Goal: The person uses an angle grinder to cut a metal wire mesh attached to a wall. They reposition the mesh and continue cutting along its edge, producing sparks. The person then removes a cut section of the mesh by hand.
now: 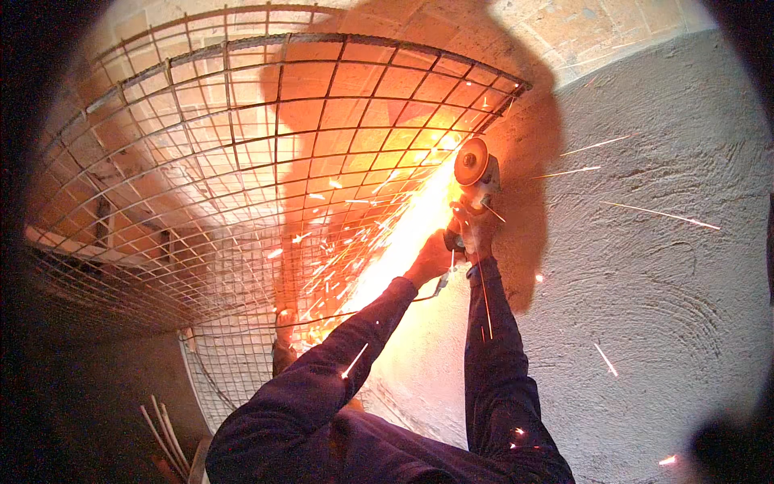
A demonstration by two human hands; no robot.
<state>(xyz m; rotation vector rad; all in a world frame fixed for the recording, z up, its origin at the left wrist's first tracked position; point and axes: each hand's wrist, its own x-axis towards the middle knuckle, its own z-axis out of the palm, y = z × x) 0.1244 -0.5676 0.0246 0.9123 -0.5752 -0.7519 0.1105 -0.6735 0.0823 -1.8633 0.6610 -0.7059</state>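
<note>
Both my hands are closed round an angle grinder (487, 187), which points away from me with its round disc (470, 161) at the far end. My right hand (477, 232) wraps the body just behind the head. Lower and to its left, my left hand (430, 260) grips the rear part. Next to the disc is the right edge of a wire mesh panel (339, 121); glare hides whether they touch. A bright stream of sparks (411, 234) runs from the disc down toward my left forearm. A cord hangs below the grinder.
Rough grey plaster (645, 242) covers the surface on the right. Brickwork (580, 36) shows at the top. More mesh curves down the left side, with several thin pale rods (168, 436) at the lower left. Stray sparks fly to the right too.
</note>
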